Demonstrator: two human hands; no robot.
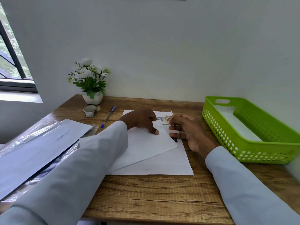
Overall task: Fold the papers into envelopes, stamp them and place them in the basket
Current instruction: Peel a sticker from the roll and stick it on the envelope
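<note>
A folded white envelope [146, 143] lies at an angle on a flat white sheet [162, 166] in the middle of the wooden desk. My left hand [142, 120] rests on the envelope's far corner, thumb pressed flat on the paper. Just to its right, my right hand [186, 129] pinches a small pale stamp [165, 118] between thumb and forefinger, held over the envelope's top corner. A green plastic basket [259, 143] stands at the right with white paper [233, 117] lying inside.
A roll of stamps or tape [89, 110] and a blue pen [108, 116] lie at the back left, near a potted white flower [90, 80]. A plastic-wrapped stack of paper [37, 150] covers the desk's left side. The wall runs close behind.
</note>
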